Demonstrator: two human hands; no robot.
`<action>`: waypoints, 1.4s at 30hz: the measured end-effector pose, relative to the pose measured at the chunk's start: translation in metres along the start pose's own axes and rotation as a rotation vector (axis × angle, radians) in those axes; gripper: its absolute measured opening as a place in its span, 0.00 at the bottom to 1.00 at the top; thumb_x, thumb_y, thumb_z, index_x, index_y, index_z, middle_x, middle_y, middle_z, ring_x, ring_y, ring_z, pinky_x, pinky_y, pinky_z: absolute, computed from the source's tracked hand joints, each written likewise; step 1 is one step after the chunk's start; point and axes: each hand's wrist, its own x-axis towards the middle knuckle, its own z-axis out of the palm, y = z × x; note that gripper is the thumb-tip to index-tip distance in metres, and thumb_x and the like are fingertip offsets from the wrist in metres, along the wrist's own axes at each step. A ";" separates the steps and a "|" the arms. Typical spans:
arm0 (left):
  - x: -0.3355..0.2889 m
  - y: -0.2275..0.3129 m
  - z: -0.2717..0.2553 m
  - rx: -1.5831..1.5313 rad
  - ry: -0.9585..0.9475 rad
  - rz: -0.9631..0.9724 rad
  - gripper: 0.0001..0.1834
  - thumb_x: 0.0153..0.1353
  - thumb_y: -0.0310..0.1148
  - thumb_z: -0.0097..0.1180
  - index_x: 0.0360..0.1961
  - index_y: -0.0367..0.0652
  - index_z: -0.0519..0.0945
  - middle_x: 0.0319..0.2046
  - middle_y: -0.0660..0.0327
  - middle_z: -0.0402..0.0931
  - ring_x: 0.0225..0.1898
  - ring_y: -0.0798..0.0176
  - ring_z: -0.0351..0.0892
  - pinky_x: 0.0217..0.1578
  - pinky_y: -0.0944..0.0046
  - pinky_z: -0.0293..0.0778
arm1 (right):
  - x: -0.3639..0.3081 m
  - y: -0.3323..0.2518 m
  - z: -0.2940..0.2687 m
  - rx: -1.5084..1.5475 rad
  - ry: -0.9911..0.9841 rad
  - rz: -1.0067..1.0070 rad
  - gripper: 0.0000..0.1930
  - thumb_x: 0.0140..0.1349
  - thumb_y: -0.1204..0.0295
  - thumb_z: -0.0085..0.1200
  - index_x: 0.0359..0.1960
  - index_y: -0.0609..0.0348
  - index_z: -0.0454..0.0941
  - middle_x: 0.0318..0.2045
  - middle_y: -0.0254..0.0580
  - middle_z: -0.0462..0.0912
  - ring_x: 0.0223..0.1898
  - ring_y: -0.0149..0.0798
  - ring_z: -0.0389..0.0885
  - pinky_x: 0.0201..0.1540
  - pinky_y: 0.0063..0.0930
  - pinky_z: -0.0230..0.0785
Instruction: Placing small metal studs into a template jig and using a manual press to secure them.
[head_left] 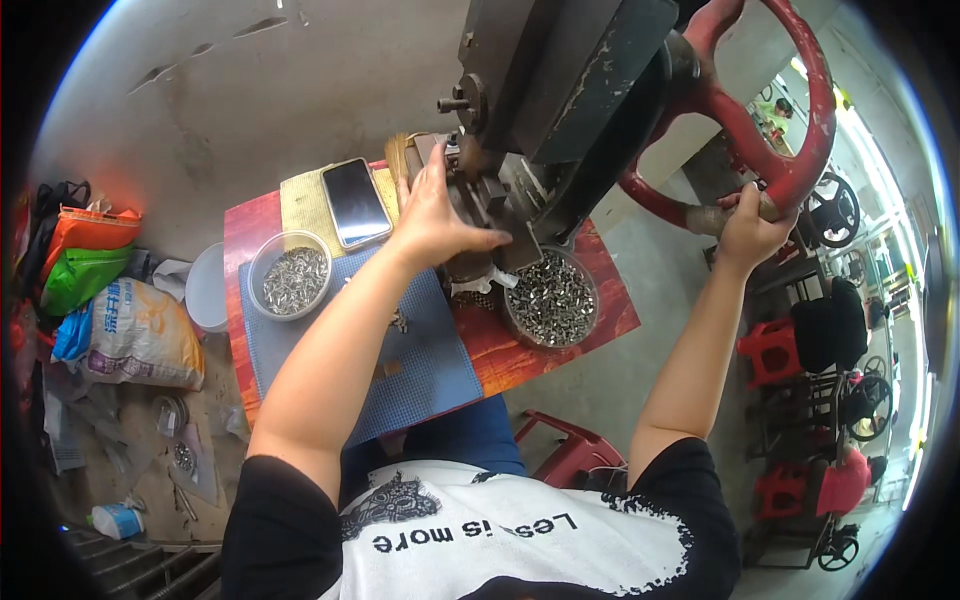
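Note:
A dark metal hand press (570,80) stands over the table's far side. My left hand (432,222) lies against the near left of its die block (488,200), fingers stretched out and thumb apart. Whether a small part sits under the ram is hidden. To the right, my right hand (757,228) is closed round the lower rim of the press's red handwheel (800,165). A round clear tub of small shiny metal parts (552,300) stands just right of the die. Left of my forearm is another clear tub with thin silver pieces (293,277).
A phone (357,203) lies on a yellow cloth (303,203). The red-patterned table (515,365) carries a blue mat (425,365). Bags (140,330) pile up at the left. A red stool (575,450) stands below the table; other presses and people are at the far right.

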 end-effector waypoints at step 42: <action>-0.120 0.030 -0.039 0.551 -0.227 -0.091 0.62 0.34 0.49 0.82 0.67 0.31 0.61 0.65 0.45 0.66 0.75 0.47 0.53 0.74 0.34 0.38 | -0.155 -0.029 -0.028 0.349 -0.697 1.285 0.18 0.75 0.63 0.50 0.45 0.70 0.81 0.29 0.37 0.83 0.27 0.28 0.78 0.32 0.23 0.72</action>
